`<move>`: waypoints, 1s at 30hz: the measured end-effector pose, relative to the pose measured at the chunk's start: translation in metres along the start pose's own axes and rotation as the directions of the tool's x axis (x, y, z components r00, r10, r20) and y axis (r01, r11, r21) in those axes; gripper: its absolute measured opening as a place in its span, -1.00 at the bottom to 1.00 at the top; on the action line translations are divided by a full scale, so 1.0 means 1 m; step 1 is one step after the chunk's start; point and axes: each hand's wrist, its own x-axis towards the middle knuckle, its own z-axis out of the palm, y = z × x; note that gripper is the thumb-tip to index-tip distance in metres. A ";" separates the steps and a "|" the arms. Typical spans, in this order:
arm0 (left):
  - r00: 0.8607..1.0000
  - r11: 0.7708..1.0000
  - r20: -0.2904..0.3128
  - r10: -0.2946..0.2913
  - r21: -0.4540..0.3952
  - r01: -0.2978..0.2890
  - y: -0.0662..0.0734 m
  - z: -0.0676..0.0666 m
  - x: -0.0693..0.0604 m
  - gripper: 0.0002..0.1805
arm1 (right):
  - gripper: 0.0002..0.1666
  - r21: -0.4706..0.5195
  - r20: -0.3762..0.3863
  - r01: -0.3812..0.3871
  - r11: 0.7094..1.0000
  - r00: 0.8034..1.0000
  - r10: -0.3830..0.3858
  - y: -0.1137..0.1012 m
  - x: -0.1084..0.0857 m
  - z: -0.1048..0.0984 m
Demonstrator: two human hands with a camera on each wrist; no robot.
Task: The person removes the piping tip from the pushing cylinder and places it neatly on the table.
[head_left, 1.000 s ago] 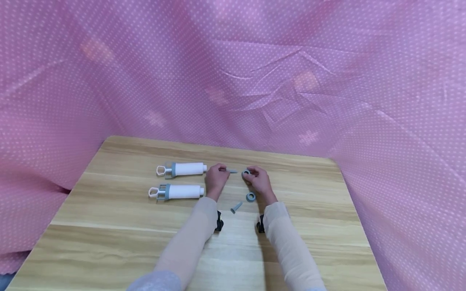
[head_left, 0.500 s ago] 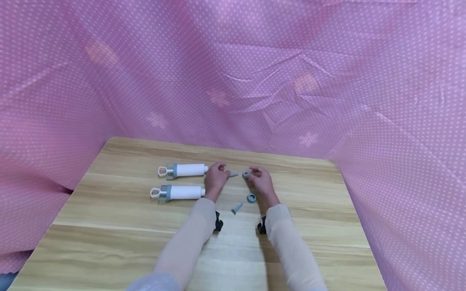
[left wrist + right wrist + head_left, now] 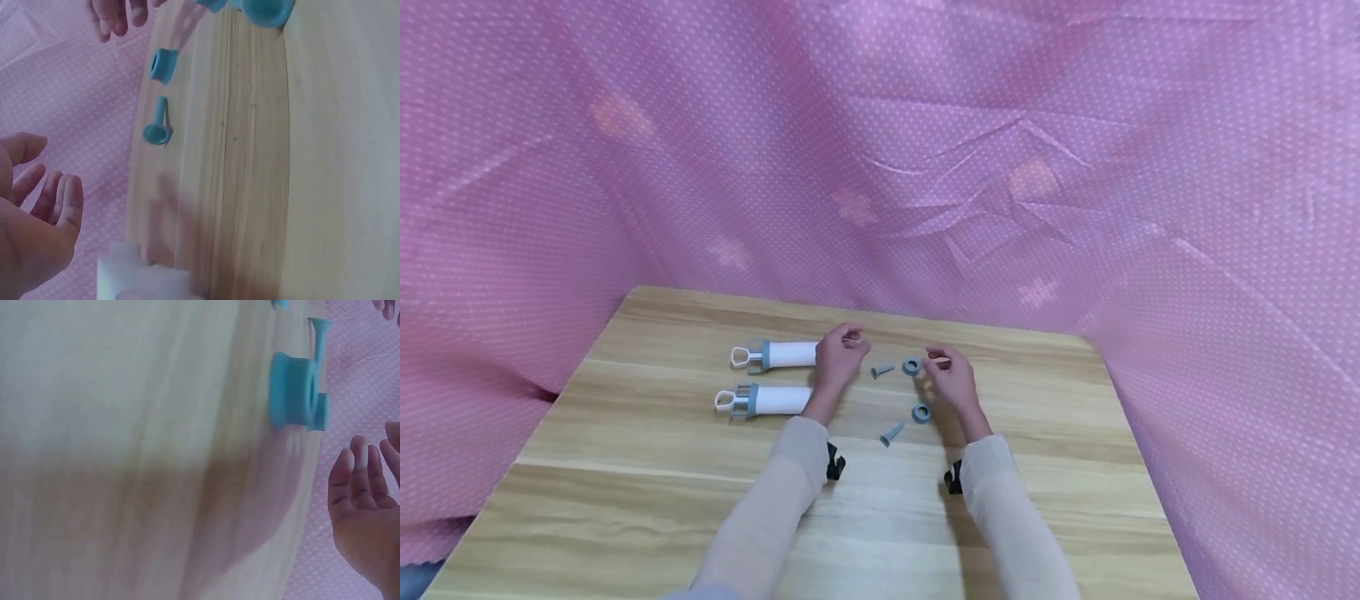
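My left hand (image 3: 841, 357) hovers with loosely bent fingers over the outlet ends of two white syringe-like tubes, the far tube (image 3: 792, 354) and the near tube (image 3: 782, 401). Nothing is in its grasp in the left wrist view. To its right lies a blue-grey tapered nozzle (image 3: 882, 371), beside a blue-grey ring (image 3: 912, 367). My right hand (image 3: 953, 379) is just right of that ring, raised and holding nothing; its fingers (image 3: 359, 478) are relaxed. Nearer the body lie a second ring (image 3: 921, 413) and a second nozzle (image 3: 892, 434). The left hand hides the tubes' outlet ends in the head view.
Each tube has a blue-grey collar and a white loop handle (image 3: 725, 400) pointing left. Everything lies on a wood-grain table (image 3: 647, 500). A pink dotted cloth (image 3: 880, 167) hangs behind and at both sides. Dark wrist mounts (image 3: 953, 477) sit below the sleeves.
The left hand has let go of the far nozzle and moved left over the tube ends. The right hand has released the far ring and drawn back to the right.
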 end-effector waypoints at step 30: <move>0.947 0.900 -0.057 0.315 0.334 -0.279 0.013 -0.085 -0.066 -0.62 | -0.60 -0.347 -0.101 0.335 0.876 0.915 -0.390 -0.035 -0.052 -0.031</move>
